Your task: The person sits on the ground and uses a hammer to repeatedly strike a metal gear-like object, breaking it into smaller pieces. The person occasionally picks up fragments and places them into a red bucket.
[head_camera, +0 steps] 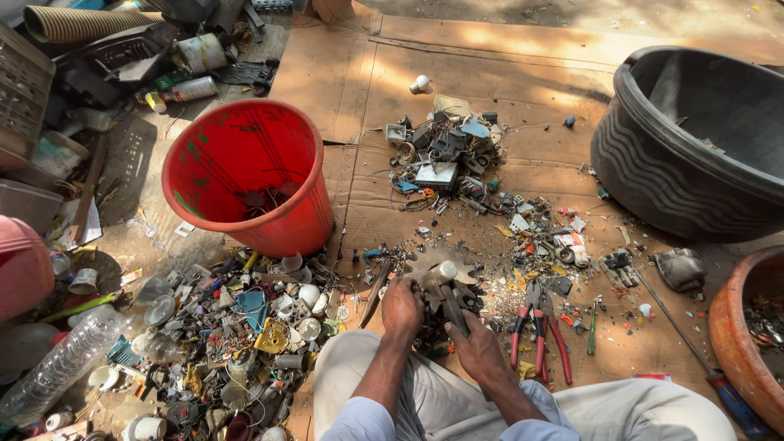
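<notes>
Person sits cross-legged on flattened cardboard sheets (490, 73), pale trousers, light blue cuffs. Left hand (402, 309) is curled tight round the lower edge of a toothed metal gear (437, 269) — dull grey, jagged rim, w/ a pale rounded hub at its centre. Right hand (478, 347) is closed on a dark slim tool handle (454, 309) that angles up to the gear's middle (tip hidden, can't tell what kind of tool). Gear sits just in front of the knees, on the cardboard, amid grit and small bits.

Just right of the right hand: red-handled pliers (535, 331), jaws up, lying flat, and a green-handled screwdriver (591, 331) beside them. Further up, a scrap pile (445, 159) of boxy grey and black electrical parts, tangled wire, one white bulb apart from it.

Left of the gear stands a red plastic bucket (245, 175), smooth, scuffed w/ green marks, a few dark scraps at the bottom. Below it a dense heap of bulb parts (237, 327), white domes, metal caps, a clear ribbed plastic bottle (61, 363) at the edge. Top right, big black tub (694, 155) w/ wavy ridges on its wall; at right edge a terracotta-coloured bowl (747, 327), rounded, holding small debris.
</notes>
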